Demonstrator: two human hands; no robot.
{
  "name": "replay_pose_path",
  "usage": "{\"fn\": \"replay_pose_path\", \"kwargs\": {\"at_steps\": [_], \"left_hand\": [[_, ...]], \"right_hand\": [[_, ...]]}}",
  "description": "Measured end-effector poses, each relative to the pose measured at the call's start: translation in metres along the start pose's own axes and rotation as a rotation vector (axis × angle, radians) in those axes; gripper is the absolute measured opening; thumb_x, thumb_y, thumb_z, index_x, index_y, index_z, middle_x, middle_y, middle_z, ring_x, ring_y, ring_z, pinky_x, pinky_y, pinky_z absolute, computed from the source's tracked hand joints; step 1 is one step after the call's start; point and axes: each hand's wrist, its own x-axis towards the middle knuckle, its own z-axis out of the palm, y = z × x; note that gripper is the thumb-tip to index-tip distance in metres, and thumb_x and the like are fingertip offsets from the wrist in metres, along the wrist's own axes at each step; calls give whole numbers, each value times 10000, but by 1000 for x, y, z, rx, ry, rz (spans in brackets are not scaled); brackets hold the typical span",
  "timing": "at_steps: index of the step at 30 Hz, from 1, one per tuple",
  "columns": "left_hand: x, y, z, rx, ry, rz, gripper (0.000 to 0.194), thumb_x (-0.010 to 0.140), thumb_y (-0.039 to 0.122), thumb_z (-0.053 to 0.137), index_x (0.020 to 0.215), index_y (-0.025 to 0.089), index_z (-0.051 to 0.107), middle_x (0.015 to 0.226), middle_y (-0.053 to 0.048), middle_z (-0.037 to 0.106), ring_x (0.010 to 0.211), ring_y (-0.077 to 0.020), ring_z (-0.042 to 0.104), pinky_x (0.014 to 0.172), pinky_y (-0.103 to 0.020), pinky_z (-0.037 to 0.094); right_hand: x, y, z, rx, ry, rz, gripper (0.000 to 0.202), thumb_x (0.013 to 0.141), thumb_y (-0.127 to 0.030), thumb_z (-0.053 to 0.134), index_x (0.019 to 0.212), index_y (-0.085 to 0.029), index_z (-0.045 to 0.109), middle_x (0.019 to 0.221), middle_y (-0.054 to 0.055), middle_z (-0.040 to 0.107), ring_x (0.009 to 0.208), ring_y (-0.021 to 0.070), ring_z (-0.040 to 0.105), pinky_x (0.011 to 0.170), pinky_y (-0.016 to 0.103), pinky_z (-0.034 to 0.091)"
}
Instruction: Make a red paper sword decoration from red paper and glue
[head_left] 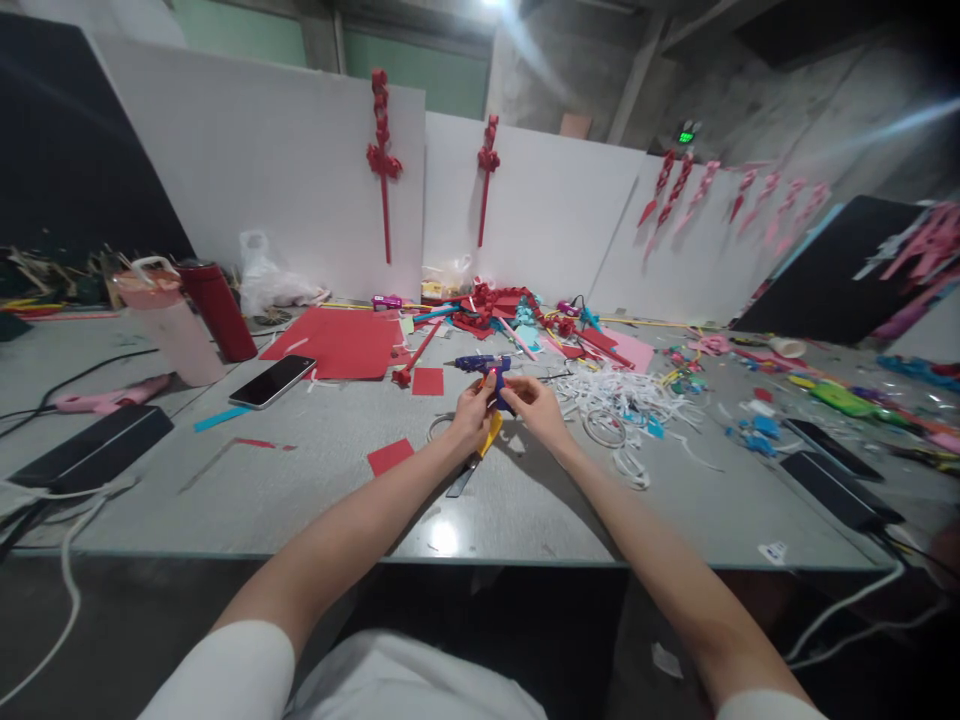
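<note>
Both my hands meet at a dark blue glue gun (484, 363) near the middle of the table, its nozzle pointing left. My left hand (477, 408) has its fingers closed at the handle. My right hand (531, 402) pinches at the handle's other side; whatever small thing may lie between its fingers is hidden. Just below my left hand lie scissors with a yellow handle (491, 436). Small red paper squares (428, 381) rest to the left, beside a red paper stick with a curled end (403, 376).
A phone (273, 382), large red sheets (341, 343), a pink bottle (174, 325) and a red flask (219, 312) stand or lie left. White paper strips (626, 395) are heaped right. Black boxes (94, 450) with cables sit near both sides. White panels (277, 170) rise behind.
</note>
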Motion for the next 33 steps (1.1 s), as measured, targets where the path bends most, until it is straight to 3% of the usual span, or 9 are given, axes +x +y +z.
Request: {"fn": "replay_pose_path", "kwargs": {"at_steps": [6,11,14,19,22,25,29,33], "left_hand": [[-5,2,10,157,-19,5,441,643,465,920,868,148,713,830,-35,717,733,-129,638,690,-239,459],[0,9,21,282,-26,-116,424,620,457,926,821,158,704,819,-47,703,721,-133,623,690,-253,449],[1,19,16,412,10,-128,385,636,397,920,853,180,689,857,-47,693,729,-134,624,699,-260,467],[11,71,-16,725,23,48,202,780,295,770,915,182,671,952,-72,669,739,-158,611,700,-304,500],[24,115,-48,1199,80,430,167,822,192,654,987,172,668,1019,-87,662,832,-191,616,831,-354,510],[31,147,-83,1586,120,639,265,839,153,589,1095,157,657,1133,-128,620,1047,-261,593,988,-416,470],[26,156,-117,1879,32,675,362,886,279,604,1232,181,645,1208,-145,573,1165,-308,519,1054,-450,425],[20,152,-129,2041,-78,616,267,896,323,600,1094,177,703,1197,-158,583,1164,-331,487,1051,-466,414]], "right_hand": [[-2,0,2,-104,-32,-22,410,844,-574,694,838,-164,690,668,3,630,575,136,507,547,258,403],[2,3,-7,-14,13,15,454,814,-609,707,850,-156,692,754,40,705,625,161,606,594,265,472],[5,11,-16,-138,91,47,481,811,-650,684,720,-180,636,627,13,658,567,166,600,525,248,440],[9,30,-24,-348,129,102,405,841,-573,649,732,-183,648,580,20,667,538,185,620,482,233,397],[11,34,-25,-465,116,107,324,855,-480,630,770,-170,673,616,32,695,536,176,616,488,225,380],[11,34,-26,-522,120,96,279,858,-420,628,793,-156,691,649,49,712,562,176,621,513,225,382],[11,36,-27,-570,114,94,238,871,-366,623,843,-146,708,698,58,737,621,181,651,570,225,420],[12,40,-30,-595,110,99,225,898,-316,610,963,-131,721,803,82,769,686,190,688,625,234,454]]}}
